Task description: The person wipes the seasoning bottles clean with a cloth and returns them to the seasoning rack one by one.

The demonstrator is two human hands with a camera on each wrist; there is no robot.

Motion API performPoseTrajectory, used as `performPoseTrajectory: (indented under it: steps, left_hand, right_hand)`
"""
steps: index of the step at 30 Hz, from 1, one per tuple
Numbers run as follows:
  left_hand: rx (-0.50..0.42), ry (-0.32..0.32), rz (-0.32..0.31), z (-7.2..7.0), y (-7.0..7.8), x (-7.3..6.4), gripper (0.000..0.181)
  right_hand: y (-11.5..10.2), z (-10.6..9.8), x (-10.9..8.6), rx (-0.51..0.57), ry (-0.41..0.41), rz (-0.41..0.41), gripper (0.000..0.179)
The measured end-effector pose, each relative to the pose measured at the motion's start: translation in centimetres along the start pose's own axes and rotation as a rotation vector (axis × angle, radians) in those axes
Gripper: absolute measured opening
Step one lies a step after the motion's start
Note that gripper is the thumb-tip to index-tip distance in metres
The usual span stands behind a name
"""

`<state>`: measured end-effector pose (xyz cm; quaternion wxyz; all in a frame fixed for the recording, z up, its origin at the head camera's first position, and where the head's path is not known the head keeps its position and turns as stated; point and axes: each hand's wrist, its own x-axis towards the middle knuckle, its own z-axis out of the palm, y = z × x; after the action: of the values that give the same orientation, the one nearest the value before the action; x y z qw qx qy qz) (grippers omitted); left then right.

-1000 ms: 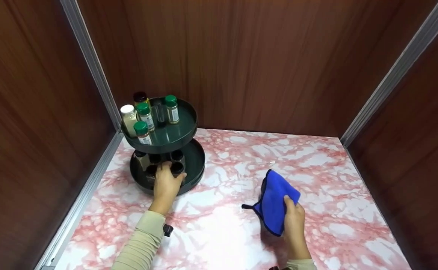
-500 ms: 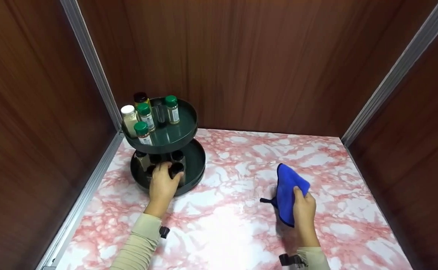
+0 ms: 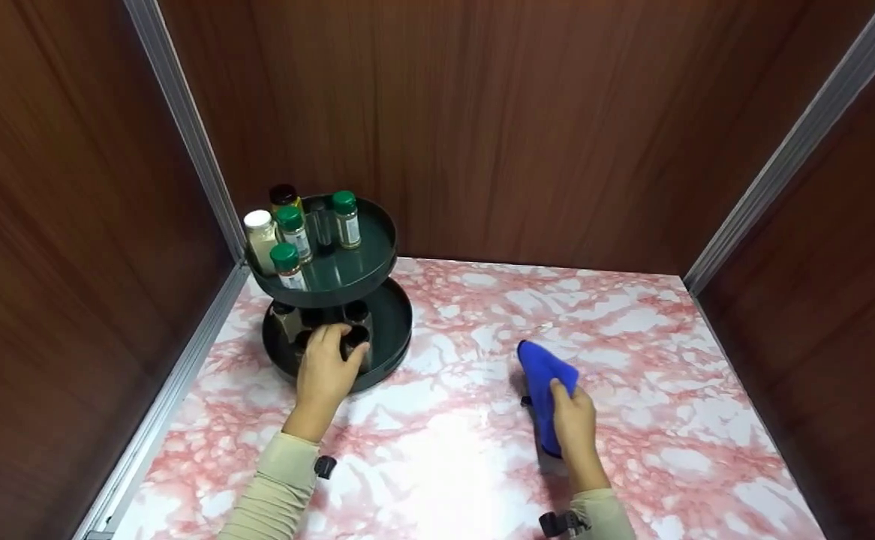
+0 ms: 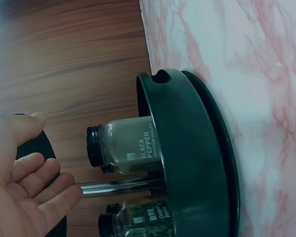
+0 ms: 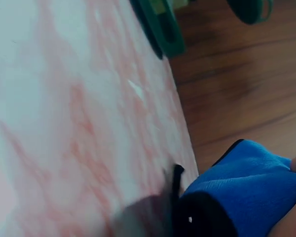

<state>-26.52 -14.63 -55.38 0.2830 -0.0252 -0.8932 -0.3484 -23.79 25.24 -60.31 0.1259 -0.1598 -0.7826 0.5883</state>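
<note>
My left hand (image 3: 325, 371) hovers above the front of the lower tray (image 3: 400, 352) of a dark green two-tier rack. Its fingers are loosely bent over black-capped jars, and the left wrist view shows nothing in its grasp. A black pepper jar (image 4: 130, 143) stands apart from the fingertips in that view, with a second labelled jar (image 4: 145, 217) beside the rack's metal post (image 4: 123, 186). My right hand (image 3: 577, 424) pinches a blue cloth (image 3: 546, 371) with black edging, raised over the table; the cloth (image 5: 256, 190) hangs folded in the right wrist view.
On the upper tray (image 3: 366, 262) stand several bottles, among them a green-capped bottle (image 3: 347, 219) and a white-capped bottle (image 3: 261, 241). Wood-patterned walls (image 3: 527, 135) enclose the pink-marbled table (image 3: 467, 315) at the back and both sides.
The right hand carried the cloth to the right, then back left, and the cloth now looks narrower. My left hand stays over the lower tray with only a slight shift.
</note>
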Motion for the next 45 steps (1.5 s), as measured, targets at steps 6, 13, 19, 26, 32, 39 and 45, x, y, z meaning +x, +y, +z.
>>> performPoseTrajectory:
  steps: [6, 13, 19, 26, 32, 39, 45]
  left_hand:
    - [-0.014, 0.002, 0.073, 0.1, 0.9, -0.4, 0.036]
    - [0.008, -0.015, 0.168, 0.7, 1.6, -1.0, 0.038]
    - [0.023, -0.078, 0.220, 1.1, 2.2, -1.6, 0.040]
    - [0.022, -0.200, 0.297, 1.7, 2.4, -2.4, 0.038]
    - [0.060, -0.287, 0.331, 2.2, 2.4, -3.2, 0.041]
    - [0.086, -0.362, 0.371, 2.9, 2.7, -3.6, 0.044]
    - [0.142, -0.426, 0.381, 3.6, 2.9, -4.0, 0.052]
  right_hand:
    - [0.6, 1.5, -0.7, -0.240, -0.033, -0.123, 0.037]
    - [1.1, 2.7, -1.1, -0.351, -0.072, -0.241, 0.029]
    - [1.4, 3.2, -1.4, -0.456, -0.148, -0.332, 0.035]
    - [1.9, 3.7, -1.4, -0.638, -0.253, -0.464, 0.053]
    - [2.0, 3.7, -1.8, -0.716, -0.312, -0.575, 0.055]
    - [2.1, 3.4, -2.3, -0.806, -0.344, -0.697, 0.057]
    - [2.2, 3.2, -2.7, -0.825, -0.361, -0.754, 0.059]
